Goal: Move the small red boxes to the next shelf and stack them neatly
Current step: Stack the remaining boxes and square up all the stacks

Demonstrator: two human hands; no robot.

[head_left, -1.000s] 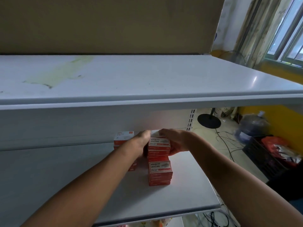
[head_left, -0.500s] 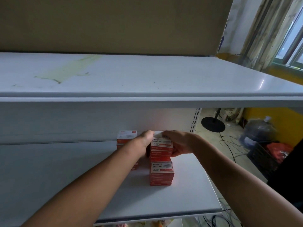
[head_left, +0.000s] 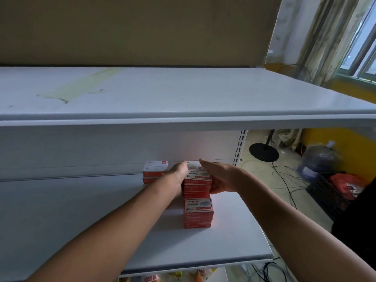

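Small red boxes with white labels stand in stacks on the white lower shelf (head_left: 234, 241). The middle stack (head_left: 197, 181) sits between my two hands. My left hand (head_left: 178, 176) lies flat against its left side. On the right side, my right hand (head_left: 221, 177) has straight fingers reaching toward the back and its thumb low by the stack. A second stack (head_left: 198, 213) stands just in front, nearer the shelf edge. A third, shorter stack (head_left: 155, 169) is at the back left, partly hidden by my left wrist.
A wide white upper shelf (head_left: 183, 94) overhangs the stacks, with its front lip just above my hands. Right of the shelving, the floor holds a black fan base (head_left: 264, 152), a water bottle (head_left: 319, 157), a dark crate (head_left: 325, 192) and loose cables. Packaged goods show below the lower shelf.
Both hands stay at the middle stack. My right hand's fingers have straightened and come off the top box to lie along the right side.
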